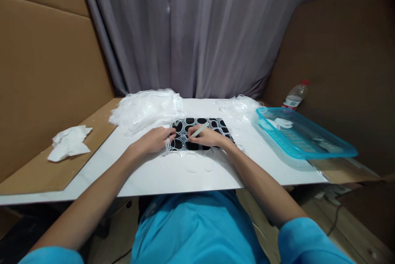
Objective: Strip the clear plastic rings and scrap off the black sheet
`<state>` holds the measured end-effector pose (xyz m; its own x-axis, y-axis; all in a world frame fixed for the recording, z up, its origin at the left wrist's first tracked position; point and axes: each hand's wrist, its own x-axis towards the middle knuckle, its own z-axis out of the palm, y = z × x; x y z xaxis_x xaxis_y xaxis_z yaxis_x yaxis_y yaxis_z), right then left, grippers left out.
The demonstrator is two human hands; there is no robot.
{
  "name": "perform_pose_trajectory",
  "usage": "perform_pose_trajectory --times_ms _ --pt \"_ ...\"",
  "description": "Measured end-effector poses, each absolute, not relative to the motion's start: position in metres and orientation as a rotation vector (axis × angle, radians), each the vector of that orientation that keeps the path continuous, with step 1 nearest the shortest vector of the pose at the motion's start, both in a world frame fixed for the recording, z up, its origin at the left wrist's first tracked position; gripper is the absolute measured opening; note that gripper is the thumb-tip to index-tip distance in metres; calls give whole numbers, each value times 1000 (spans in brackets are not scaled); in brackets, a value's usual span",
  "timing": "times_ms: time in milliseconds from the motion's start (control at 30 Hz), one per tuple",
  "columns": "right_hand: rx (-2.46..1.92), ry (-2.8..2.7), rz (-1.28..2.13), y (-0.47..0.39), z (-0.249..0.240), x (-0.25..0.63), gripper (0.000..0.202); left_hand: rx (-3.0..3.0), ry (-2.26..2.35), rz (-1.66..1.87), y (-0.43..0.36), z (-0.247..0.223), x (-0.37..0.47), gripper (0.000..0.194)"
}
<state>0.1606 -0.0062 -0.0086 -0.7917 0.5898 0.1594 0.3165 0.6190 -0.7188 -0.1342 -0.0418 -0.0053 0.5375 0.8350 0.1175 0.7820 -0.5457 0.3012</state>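
Observation:
A black sheet (212, 123) covered with pale ring outlines lies on the white table (145, 181). At its left edge my left hand (157, 138) is closed, with several thin white rings (167, 147) gathered at its fingers. My right hand (207, 136) rests over the middle of the sheet, closed around a pale flat stick (200, 129) whose lower end points down and left to the sheet. The stick's exact kind is too small to tell. Loose clear rings (191, 165) lie just in front of the sheet.
Clear plastic-like material is heaped at the back left (148, 107), with a smaller pile (239, 105) at the back right. A blue basket (308, 155) holding white rings stands right, before a bottle (294, 96). Crumpled tissue (69, 142) lies on cardboard at left.

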Motion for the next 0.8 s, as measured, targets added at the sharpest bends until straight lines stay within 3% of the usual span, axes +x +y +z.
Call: perform_pose_trajectory --times_ms 800 --pt "-748 -2481 938 -5 -9 160 12 2574 1387 309 -43 -2 -132 40"
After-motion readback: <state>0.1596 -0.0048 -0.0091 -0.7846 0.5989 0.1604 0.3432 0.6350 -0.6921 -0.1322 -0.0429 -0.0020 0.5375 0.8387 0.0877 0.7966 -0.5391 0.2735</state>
